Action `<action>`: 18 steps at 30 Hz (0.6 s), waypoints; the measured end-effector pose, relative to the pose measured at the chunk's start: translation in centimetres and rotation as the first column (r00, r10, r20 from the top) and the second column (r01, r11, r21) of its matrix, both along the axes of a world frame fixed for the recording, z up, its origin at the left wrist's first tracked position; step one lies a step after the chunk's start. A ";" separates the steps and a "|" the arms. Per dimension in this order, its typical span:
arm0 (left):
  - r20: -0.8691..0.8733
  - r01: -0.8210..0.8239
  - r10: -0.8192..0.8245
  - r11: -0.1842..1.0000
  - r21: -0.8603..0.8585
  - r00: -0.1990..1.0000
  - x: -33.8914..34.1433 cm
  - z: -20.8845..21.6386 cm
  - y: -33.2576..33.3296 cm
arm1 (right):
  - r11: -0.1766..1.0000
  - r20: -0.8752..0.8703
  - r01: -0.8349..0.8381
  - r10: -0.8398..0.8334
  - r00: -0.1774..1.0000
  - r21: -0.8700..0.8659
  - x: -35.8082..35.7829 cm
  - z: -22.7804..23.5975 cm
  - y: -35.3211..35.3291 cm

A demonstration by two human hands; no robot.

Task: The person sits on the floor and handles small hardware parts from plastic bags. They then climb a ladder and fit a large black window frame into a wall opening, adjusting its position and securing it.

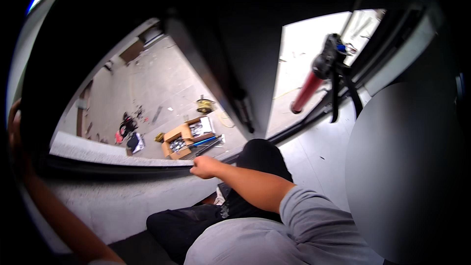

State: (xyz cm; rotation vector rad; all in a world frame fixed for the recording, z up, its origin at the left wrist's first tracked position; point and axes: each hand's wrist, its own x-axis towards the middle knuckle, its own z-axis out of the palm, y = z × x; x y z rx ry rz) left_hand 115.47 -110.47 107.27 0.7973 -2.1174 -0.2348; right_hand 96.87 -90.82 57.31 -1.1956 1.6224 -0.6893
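A large black frame (122,172) stands before me, its lower rim curving across the view. My right hand (205,167) is closed at this rim, near the middle, with the fingertips partly hidden. At the far left, in shadow, my left hand (16,123) wraps round the frame's outer side with its fingers pointing up. A wide dark bar (223,78) slants down between two bright openings. My legs in black trousers (262,159) are bent just below the rim.
Beyond the frame, an open cardboard box (177,137) with small metal parts lies on the floor, near a yellow spool (204,105) and a pile of dark items (128,125). A red and black tubular device (319,76) with dangling straps is at right. A pale rough ledge (117,201) runs below.
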 end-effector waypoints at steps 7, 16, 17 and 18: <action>0.147 -0.114 0.124 0.991 -0.072 0.981 0.0 -0.8 2.4 | 0.998 0.000 -0.060 0.060 0.998 0.031 -1.3 -0.5 1.0; 0.118 -0.083 0.091 0.994 -0.073 0.989 -0.5 -1.2 3.7 | 0.999 0.005 -0.050 0.050 0.999 0.002 -1.3 0.0 1.4; 0.122 -0.080 0.090 0.993 -0.083 0.988 -0.5 -1.1 3.6 | 0.999 0.009 -0.044 0.044 0.999 0.000 -1.3 0.0 1.4; 0.124 -0.076 0.087 0.993 -0.091 0.988 -0.7 -1.2 3.6 | 0.999 0.002 -0.046 0.046 0.999 0.006 -1.4 0.0 1.5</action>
